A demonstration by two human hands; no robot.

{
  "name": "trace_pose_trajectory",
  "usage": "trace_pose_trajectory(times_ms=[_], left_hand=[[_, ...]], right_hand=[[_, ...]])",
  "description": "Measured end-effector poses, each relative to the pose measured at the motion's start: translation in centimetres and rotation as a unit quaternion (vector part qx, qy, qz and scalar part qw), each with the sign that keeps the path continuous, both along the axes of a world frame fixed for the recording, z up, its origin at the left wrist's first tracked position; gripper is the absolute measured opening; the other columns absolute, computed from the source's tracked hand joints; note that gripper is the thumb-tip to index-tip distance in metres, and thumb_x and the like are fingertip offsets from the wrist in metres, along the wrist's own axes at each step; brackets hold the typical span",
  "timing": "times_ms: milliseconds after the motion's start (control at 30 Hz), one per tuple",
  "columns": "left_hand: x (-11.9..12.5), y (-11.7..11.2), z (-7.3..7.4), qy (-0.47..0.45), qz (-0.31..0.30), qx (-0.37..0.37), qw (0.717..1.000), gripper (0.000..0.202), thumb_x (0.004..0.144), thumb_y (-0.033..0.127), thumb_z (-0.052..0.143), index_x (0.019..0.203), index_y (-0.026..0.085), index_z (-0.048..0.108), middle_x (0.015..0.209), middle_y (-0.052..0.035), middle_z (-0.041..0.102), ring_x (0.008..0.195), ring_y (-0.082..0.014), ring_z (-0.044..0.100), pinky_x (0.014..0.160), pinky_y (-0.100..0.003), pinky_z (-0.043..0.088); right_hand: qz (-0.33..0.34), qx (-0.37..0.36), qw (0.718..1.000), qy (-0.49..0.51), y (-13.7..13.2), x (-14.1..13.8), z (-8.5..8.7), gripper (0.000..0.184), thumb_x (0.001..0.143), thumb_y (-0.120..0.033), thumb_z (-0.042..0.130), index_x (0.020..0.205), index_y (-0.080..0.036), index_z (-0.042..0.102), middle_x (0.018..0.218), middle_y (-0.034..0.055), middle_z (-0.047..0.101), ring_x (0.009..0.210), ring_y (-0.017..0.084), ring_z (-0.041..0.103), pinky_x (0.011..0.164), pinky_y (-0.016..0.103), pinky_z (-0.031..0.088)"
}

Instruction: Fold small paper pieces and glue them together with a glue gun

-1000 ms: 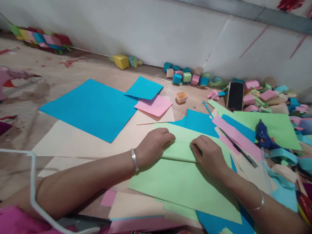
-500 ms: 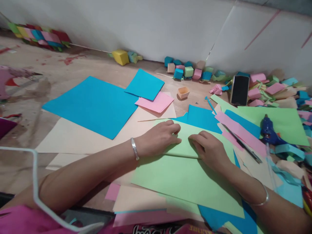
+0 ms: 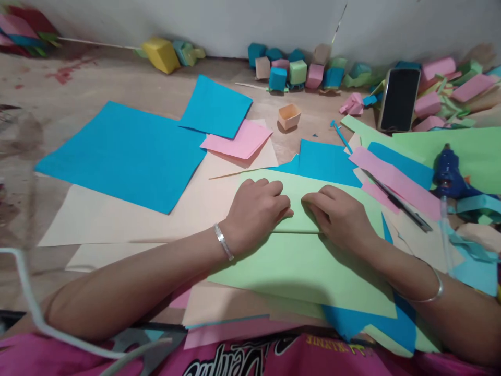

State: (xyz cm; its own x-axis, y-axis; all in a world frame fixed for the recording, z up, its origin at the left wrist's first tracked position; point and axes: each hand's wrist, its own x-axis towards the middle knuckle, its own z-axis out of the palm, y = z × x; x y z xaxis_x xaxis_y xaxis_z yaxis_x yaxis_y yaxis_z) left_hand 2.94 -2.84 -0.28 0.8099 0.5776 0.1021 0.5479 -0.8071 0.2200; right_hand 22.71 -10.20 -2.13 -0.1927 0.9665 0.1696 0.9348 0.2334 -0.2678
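1. Bottom edge of the frame: a pink garment [image 3: 289, 363] with lettering; a white cable [image 3: 29, 295] curves through the lower left corner.
2. Just above, at lower middle, layered peach paper [image 3: 219, 303] lies below a light green sheet [image 3: 301, 261]; blue paper [image 3: 352, 318] shows at lower right.
3. The green sheet fills the centre, lying flat, with a straight edge or crease running across it between the two hands.
4. Left hand [image 3: 260, 211], centre: the fingers curl inward and rest on the green sheet. A silvery bracelet [image 3: 224, 242] circles the wrist.
5. Right hand [image 3: 340, 216], right of centre: thumb and forefinger bend close together over the same sheet. Whether either hand pinches the paper, I cannot tell. A thin bangle [image 3: 439, 290] circles this forearm.
6. Middle right: a slim dark tool [image 3: 399, 202] lies along a pink strip [image 3: 391, 175], near a blue glue gun [image 3: 448, 169].
7. Middle left: a large blue sheet [image 3: 125, 156] overlaps pale paper [image 3: 105, 214].
8. Upper right: a phone [image 3: 400, 99] leans among paper pieces.
9. Top centre: small coloured paper blocks [image 3: 277, 78] line the wall [image 3: 219, 23].
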Motion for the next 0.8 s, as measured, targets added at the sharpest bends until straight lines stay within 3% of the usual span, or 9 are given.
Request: trace_pose_trajectory(times_ms=[100,233,400,567,700,800], left_hand=[[0.0,0.3,-0.2,-0.008,-0.013,-0.008,1.000,0.022,0.092,0.035,0.057,0.083,0.019,0.069,0.082,-0.0040,0.059,0.073,-0.0181,0.045,0.062,-0.032,0.025],[-0.7,1.6,-0.6,-0.048,-0.076,-0.065,0.994,0.017,0.091,0.037,0.059,0.097,0.029,0.073,0.087,-0.0037,0.056,0.078,-0.0184,0.045,0.070,-0.032,0.030],[-1.8,2.7,-0.6,-0.030,-0.116,-0.101,0.988,0.045,0.075,0.058,0.068,0.115,0.035,0.068,0.094,-0.0039,0.054,0.084,-0.0202,0.045,0.074,-0.031,0.031],[-1.8,2.7,-0.2,-0.008,-0.127,-0.102,0.987,0.051,0.075,0.060,0.066,0.119,0.035,0.065,0.095,-0.0047,0.054,0.085,-0.0212,0.044,0.075,-0.031,0.031],[-1.8,2.7,-0.2,-0.016,-0.131,-0.102,0.986,0.050,0.077,0.061,0.064,0.119,0.034,0.066,0.096,-0.0053,0.054,0.085,-0.0214,0.045,0.076,-0.031,0.031],[-1.8,2.7,-0.1,-0.017,-0.132,-0.102,0.986,0.050,0.077,0.061,0.063,0.118,0.033,0.066,0.096,-0.0054,0.055,0.084,-0.0209,0.045,0.076,-0.032,0.031]], right_hand=[[-0.001,0.001,1.000,0.005,0.0,0.0,0.1,0.023,0.092,-0.017,0.044,0.091,-0.018,0.068,0.074,0.0030,0.054,0.072,0.015,0.049,0.058,0.028,0.026],[0.001,0.001,1.000,0.014,0.0,0.0,0.3,0.023,0.092,-0.017,0.044,0.091,-0.018,0.067,0.076,0.0039,0.056,0.073,0.015,0.049,0.059,0.028,0.028],[0.004,-0.001,1.000,0.020,0.0,0.1,0.2,0.022,0.092,-0.017,0.045,0.093,-0.018,0.067,0.077,0.0041,0.057,0.073,0.015,0.050,0.059,0.028,0.029],[0.012,0.055,0.997,-0.060,0.0,-0.2,0.6,0.023,0.093,-0.017,0.044,0.083,-0.017,0.065,0.077,0.0050,0.055,0.071,0.016,0.046,0.059,0.031,0.027],[0.183,0.111,0.964,-0.160,-0.5,-0.9,1.8,0.022,0.095,-0.017,0.042,0.097,-0.019,0.064,0.083,0.0053,0.059,0.080,0.019,0.047,0.066,0.034,0.029],[0.267,0.064,0.940,-0.202,-1.4,-1.6,2.6,0.023,0.093,-0.014,0.044,0.104,-0.018,0.063,0.081,0.0045,0.058,0.078,0.020,0.046,0.065,0.036,0.028]])
